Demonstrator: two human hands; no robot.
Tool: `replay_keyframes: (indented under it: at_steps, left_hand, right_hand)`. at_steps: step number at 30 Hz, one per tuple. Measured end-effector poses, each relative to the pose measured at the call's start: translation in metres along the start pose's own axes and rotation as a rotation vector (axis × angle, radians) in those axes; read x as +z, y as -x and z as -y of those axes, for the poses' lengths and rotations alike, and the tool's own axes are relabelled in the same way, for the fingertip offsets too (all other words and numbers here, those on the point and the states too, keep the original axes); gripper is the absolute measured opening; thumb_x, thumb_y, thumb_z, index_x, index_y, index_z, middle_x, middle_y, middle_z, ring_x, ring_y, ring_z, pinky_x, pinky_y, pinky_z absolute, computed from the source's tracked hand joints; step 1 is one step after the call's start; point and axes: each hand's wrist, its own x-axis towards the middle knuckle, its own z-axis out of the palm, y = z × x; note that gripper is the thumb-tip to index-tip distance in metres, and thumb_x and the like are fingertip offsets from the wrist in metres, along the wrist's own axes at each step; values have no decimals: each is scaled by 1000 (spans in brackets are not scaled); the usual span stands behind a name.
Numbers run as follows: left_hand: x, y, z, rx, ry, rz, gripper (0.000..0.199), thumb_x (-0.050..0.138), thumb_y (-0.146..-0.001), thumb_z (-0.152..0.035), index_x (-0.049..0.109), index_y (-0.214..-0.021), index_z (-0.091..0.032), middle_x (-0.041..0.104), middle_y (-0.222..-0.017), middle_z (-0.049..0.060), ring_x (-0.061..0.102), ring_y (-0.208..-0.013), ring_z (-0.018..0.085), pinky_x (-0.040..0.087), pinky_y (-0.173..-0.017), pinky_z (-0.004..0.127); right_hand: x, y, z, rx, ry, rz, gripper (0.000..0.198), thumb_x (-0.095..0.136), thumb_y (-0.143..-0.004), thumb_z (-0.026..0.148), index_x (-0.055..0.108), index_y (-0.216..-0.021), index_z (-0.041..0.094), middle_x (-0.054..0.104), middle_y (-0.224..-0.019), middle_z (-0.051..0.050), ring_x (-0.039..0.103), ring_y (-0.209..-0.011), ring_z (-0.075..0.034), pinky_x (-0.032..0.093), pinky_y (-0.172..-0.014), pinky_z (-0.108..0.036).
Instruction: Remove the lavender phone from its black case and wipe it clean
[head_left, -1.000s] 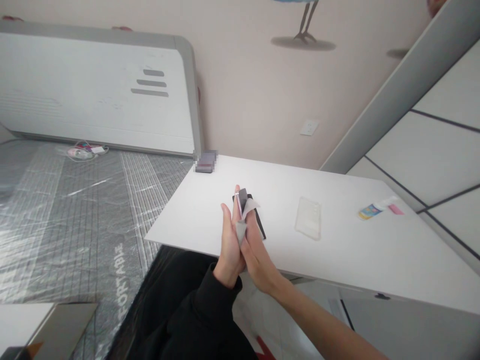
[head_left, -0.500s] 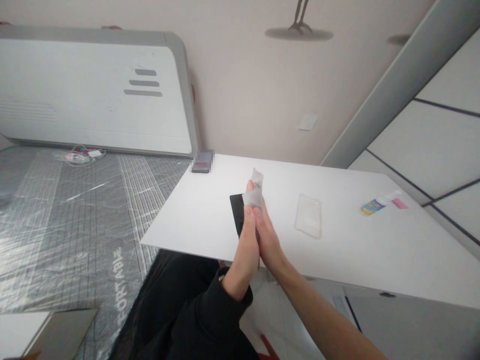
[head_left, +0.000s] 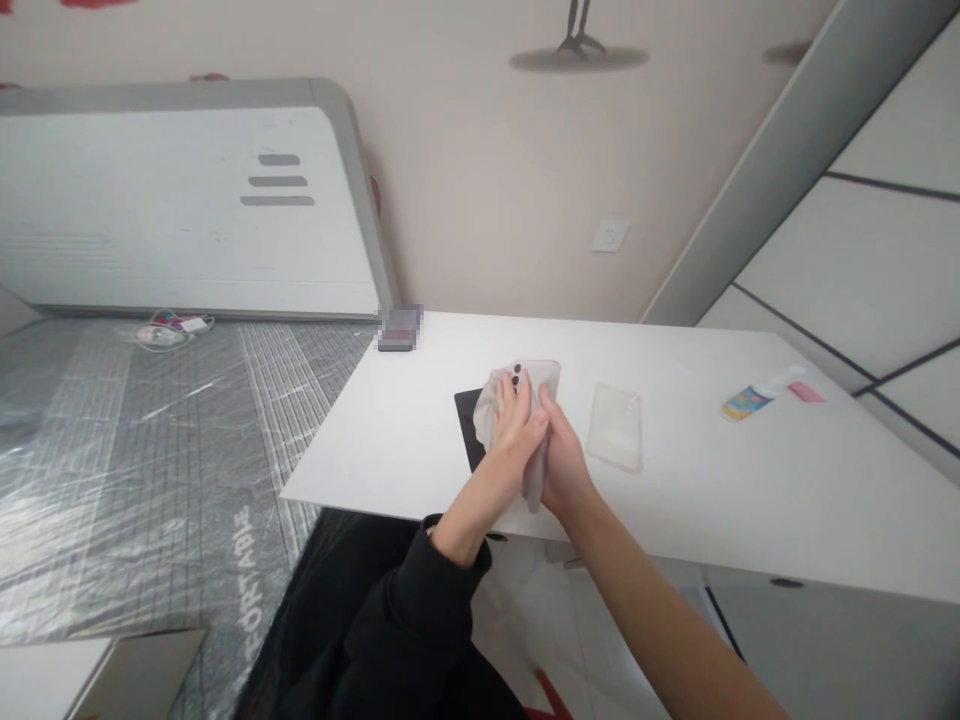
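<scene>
A pale phone (head_left: 546,378) with dark camera lenses is held up over the white table (head_left: 360,440), its back turned towards me. My right hand (head_left: 564,455) grips it along its right edge. Fingers extended, my left hand (head_left: 514,425) presses a thin white wipe (head_left: 486,408) against the phone's back, and the wipe bunches out on the left. Behind my left hand lies a flat black object (head_left: 466,425), partly hidden, its kind unclear. To the right of my hands rests a clear phone case (head_left: 615,428).
On the table's right side lie a small bottle (head_left: 746,403) with a colourful label and a pink item (head_left: 806,392). A blurred dark box (head_left: 400,328) sits at the far left corner. Left of the table is a plastic-covered bed (head_left: 187,450) with a coiled cable (head_left: 169,328).
The phone has turned so that its back and lenses now show. My left hand has gone from upright against my right to lying across the phone with the wipe.
</scene>
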Motion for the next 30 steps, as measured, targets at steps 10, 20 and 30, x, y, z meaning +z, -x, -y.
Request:
replay_keyframes:
  at_steps: [10,20,30]
  left_hand:
    - [-55,-31,-20,152,-253,-129,32,64,-94,-14,72,-124,-19,72,-140,13,63,-138,25,37,-124,39]
    - [-37,-10,-3,43,-65,68,36,51,-108,-38,71,-134,-23,71,-144,8,58,-144,24,44,-121,35]
    - [-34,-2,-2,-199,186,132,56,32,-111,-50,63,-147,-18,69,-147,11,55,-147,26,42,-124,37]
  right_hand:
    - [-29,-5,-7,249,-168,-113,46,59,-96,62,75,-106,20,83,-88,-10,81,-84,-31,69,-74,-47]
    - [-2,5,3,21,-50,-199,57,53,-97,70,70,-118,21,81,-114,-13,78,-107,-33,65,-93,-50]
    - [9,12,1,-448,682,-340,62,48,-105,50,35,-158,20,46,-163,-22,44,-153,-33,37,-126,-58]
